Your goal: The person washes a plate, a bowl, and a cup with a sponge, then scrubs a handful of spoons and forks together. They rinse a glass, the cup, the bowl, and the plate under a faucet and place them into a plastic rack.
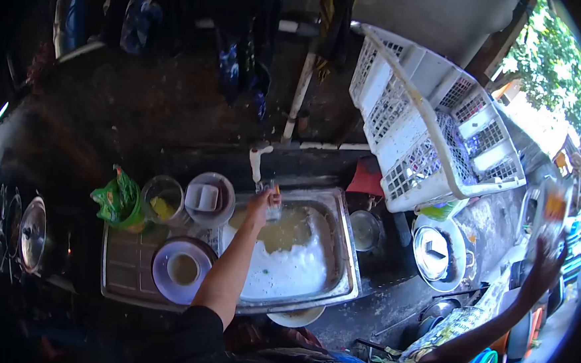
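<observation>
My left hand (pixel 261 205) is closed around a clear drinking glass (pixel 273 210), just below the white tap (pixel 258 161). Under it, the metal sink (pixel 349 252) holds cloudy water and white suds (pixel 285 268). Far to the right, my right hand (pixel 547 258) is raised and smeared by motion. A blurred, partly clear object with an orange patch (pixel 555 208) shows at its fingers; its kind cannot be made out. Left of the sink basin, a purple plate (pixel 162 277) carries a pale cup (pixel 183 269).
Behind the drainboard stand a green bag (pixel 119 201), a clear tub (pixel 160 190) with something yellow, and a bowl (pixel 226 207) with a white container. A large white crate (pixel 433 134) leans at upper right. A basin with a lidded pot (pixel 430 251) sits right of the sink.
</observation>
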{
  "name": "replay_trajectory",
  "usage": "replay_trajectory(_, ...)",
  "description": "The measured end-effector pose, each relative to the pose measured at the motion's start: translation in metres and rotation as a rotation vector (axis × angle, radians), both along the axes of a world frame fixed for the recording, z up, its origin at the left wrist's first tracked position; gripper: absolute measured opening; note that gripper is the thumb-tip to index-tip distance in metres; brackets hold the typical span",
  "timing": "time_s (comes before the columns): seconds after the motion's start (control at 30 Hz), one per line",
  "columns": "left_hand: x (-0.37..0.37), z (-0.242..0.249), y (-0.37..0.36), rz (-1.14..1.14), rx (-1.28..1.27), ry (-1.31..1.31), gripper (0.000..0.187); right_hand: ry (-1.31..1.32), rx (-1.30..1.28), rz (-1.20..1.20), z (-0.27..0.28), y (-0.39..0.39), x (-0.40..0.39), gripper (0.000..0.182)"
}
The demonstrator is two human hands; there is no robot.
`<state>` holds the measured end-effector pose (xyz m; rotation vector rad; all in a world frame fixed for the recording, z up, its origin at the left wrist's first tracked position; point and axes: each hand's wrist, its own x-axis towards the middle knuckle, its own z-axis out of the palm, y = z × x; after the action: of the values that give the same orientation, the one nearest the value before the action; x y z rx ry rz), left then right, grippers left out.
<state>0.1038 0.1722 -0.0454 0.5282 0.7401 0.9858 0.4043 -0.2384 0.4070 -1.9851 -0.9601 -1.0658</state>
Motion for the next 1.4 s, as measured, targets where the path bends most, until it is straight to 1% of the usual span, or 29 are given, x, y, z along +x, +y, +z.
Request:
replay_trajectory(0.03, -0.001, -0.012, 0.003, -0.057, -0.002, -0.056, 0.020, 0.015, 0.005, 0.083, 0.029, 0.028, -0.006, 0.053)
replay_trajectory(0.13, -0.003, 0.000, -0.010, 0.122, 0.042, 0.049, 0.020, -0.074, -0.313, 0.334, 0.077, 0.126, -0.007, 0.055)
replay_trajectory(0.2, -0.007, -0.008, -0.013, 0.185, 0.140, 0.085, 0.020, 0.258, -0.530, 0.663, 0.079, 0.199, -0.004, 0.054)
replay_trajectory(0.27, -0.010, -0.003, -0.021, 0.207, 0.160, 0.155, 0.020, 0.246, -0.770, 0.711, 0.067, 0.260, -0.003, 0.051)
replay_trajectory(0.3, -0.011, 0.002, -0.022, 0.218, 0.191, 0.222, 0.021, 0.207, -0.971, 0.610, 0.066, 0.287, -0.004, 0.054)
replay_trajectory(0.37, -0.014, 0.004, -0.018, 0.225, 0.203, 0.168, 0.020, 0.183, -1.015, 0.601, 0.054, 0.332, -0.003, 0.052)
replay_trajectory(0.43, -0.017, 0.006, -0.018, 0.232, 0.208, 0.120, 0.020, 0.041, -1.181, 0.582, 0.045, 0.362, -0.008, 0.051)
replay_trajectory(0.47, -0.019, 0.008, -0.018, 0.186, 0.178, 0.129, 0.020, 0.108, -1.202, 0.480, 0.048, 0.362, -0.029, 0.051)
replay_trajectory(0.5, -0.023, 0.011, -0.018, 0.150, 0.148, 0.143, 0.021, 0.101, -1.206, 0.509, 0.043, 0.369, -0.027, 0.051)
replay_trajectory(0.57, -0.018, 0.002, -0.021, 0.186, 0.132, 0.027, 0.022, -0.020, -1.142, 0.735, 0.033, 0.395, 0.000, 0.057)
replay_trajectory(0.63, -0.015, -0.002, -0.025, 0.204, 0.197, -0.033, 0.021, 0.025, -1.036, 0.833, 0.014, 0.432, 0.056, 0.064)
replay_trajectory(0.67, -0.011, 0.001, -0.025, 0.183, 0.245, 0.022, 0.021, 0.159, -0.840, 1.007, -0.004, 0.462, 0.115, 0.063)
replay_trajectory(0.7, -0.002, -0.013, -0.019, 0.160, 0.147, -0.073, 0.019, 0.312, -0.947, 0.926, 0.014, 0.414, 0.034, 0.062)
replay_trajectory(0.73, 0.006, -0.025, -0.016, 0.192, 0.236, -0.139, 0.018, 0.190, -0.986, 0.928, 0.030, 0.405, 0.016, 0.055)
replay_trajectory(0.77, 0.016, -0.038, -0.012, 0.210, 0.288, -0.253, 0.020, -0.060, -1.012, 0.885, 0.053, 0.385, 0.005, 0.049)
replay_trajectory(0.8, 0.024, -0.057, 0.006, 0.166, 0.528, 0.275, 0.025, -0.393, -0.992, 0.797, 0.084, 0.360, -0.006, 0.045)
replay_trajectory(0.83, 0.027, -0.049, 0.012, 0.124, 0.302, 0.396, 0.029, -0.779, -0.908, 0.666, 0.109, 0.332, -0.014, 0.041)
replay_trajectory(0.87, 0.016, -0.022, 0.003, 0.148, 0.314, 0.485, 0.031, -1.063, -0.777, 0.554, 0.116, 0.310, -0.018, 0.039)
replay_trajectory(0.9, 0.011, -0.008, -0.003, 0.167, 0.180, 0.447, 0.030, -0.529, -0.488, 0.923, 0.098, 0.247, -0.113, 0.040)
replay_trajectory(0.93, 0.007, -0.002, -0.005, 0.167, 0.152, 0.449, 0.026, -0.456, -0.328, 1.012, 0.075, 0.219, -0.140, 0.039)
replay_trajectory(0.97, 0.003, 0.003, -0.007, 0.183, 0.146, 0.451, 0.026, -0.376, -0.299, 1.095, 0.042, 0.213, -0.144, 0.039)
replay_trajectory(1.03, -0.012, 0.018, -0.016, 0.054, 0.216, 0.522, 0.021, -0.090, -0.393, 1.278, -0.047, 0.226, -0.149, 0.038)
replay_trajectory(1.07, -0.016, 0.032, -0.025, 0.122, 0.134, 0.409, 0.025, 0.101, -0.478, 1.339, -0.104, 0.243, -0.149, 0.037)
replay_trajectory(1.13, -0.020, 0.033, -0.037, 0.177, 0.109, 0.370, 0.022, 0.447, -0.596, 1.358, -0.225, 0.284, -0.142, 0.037)
replay_trajectory(1.2, -0.027, 0.039, -0.049, 0.249, 0.125, 0.246, 0.023, 0.522, -0.538, 1.330, -0.364, 0.317, -0.131, 0.038)
replay_trajectory(1.23, -0.033, 0.047, -0.064, 0.249, 0.123, 0.260, 0.023, 0.658, -0.797, 1.128, -0.421, 0.332, -0.131, 0.044)
replay_trajectory(1.27, -0.034, 0.052, -0.071, 0.253, 0.166, 0.304, 0.024, 0.712, -0.944, 1.145, -0.463, 0.334, -0.132, 0.054)
replay_trajectory(1.33, -0.032, 0.040, -0.074, 0.310, 0.228, 0.438, 0.026, 1.837, -0.652, 1.020, -0.448, 0.310, -0.196, 0.065)
replay_trajectory(1.4, -0.050, 0.050, -0.087, 0.316, 0.223, 0.479, 0.023, 1.926, -0.620, 1.312, -0.472, 0.305, -0.204, 0.072)
